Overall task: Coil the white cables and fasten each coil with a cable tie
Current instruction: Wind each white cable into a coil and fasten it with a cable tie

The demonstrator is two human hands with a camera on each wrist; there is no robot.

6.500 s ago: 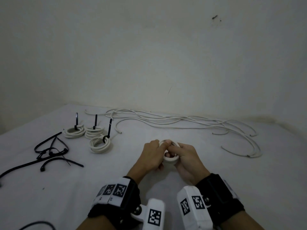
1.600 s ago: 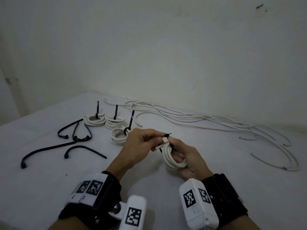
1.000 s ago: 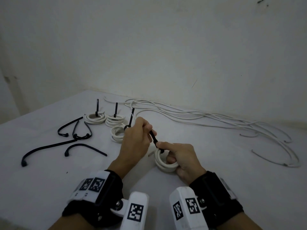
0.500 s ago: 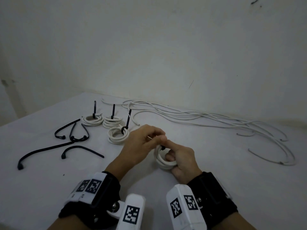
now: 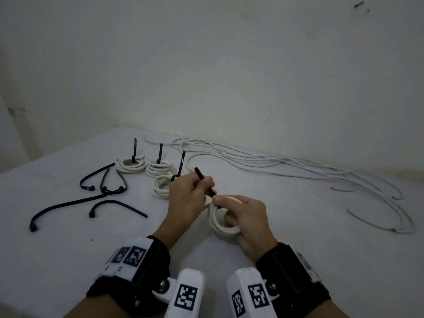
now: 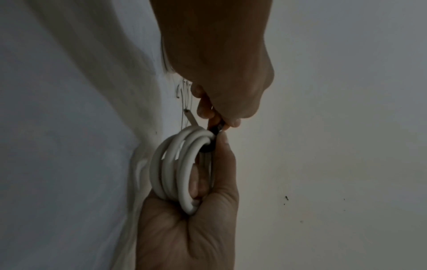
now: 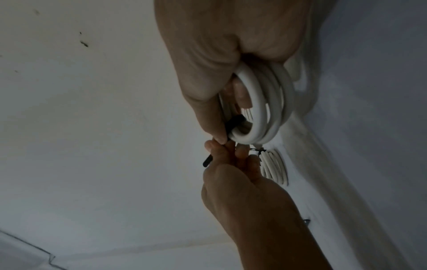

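Note:
A small white cable coil (image 5: 221,227) stands on edge just above the table, and my right hand (image 5: 229,210) grips it with fingers through the ring and the thumb on top. A black cable tie (image 5: 202,180) loops round the coil's top. My left hand (image 5: 204,187) pinches the tie's tail, which sticks up to the left past the fingers. The left wrist view shows the tie's loop (image 6: 208,146) tight against the coil (image 6: 182,164). In the right wrist view the tie (image 7: 234,122) lies under my right thumb, next to the coil (image 7: 265,109).
Three tied coils (image 5: 132,165) (image 5: 159,168) (image 5: 163,185) sit at the back left, their tie tails upright. Several loose black ties (image 5: 103,180) (image 5: 68,205) lie further left. Loose white cables (image 5: 298,171) run along the wall to the right.
Half a second ago both hands were bunched at the coil's top. My left hand has since drawn the tie's tail up and to the left, away from the coil.

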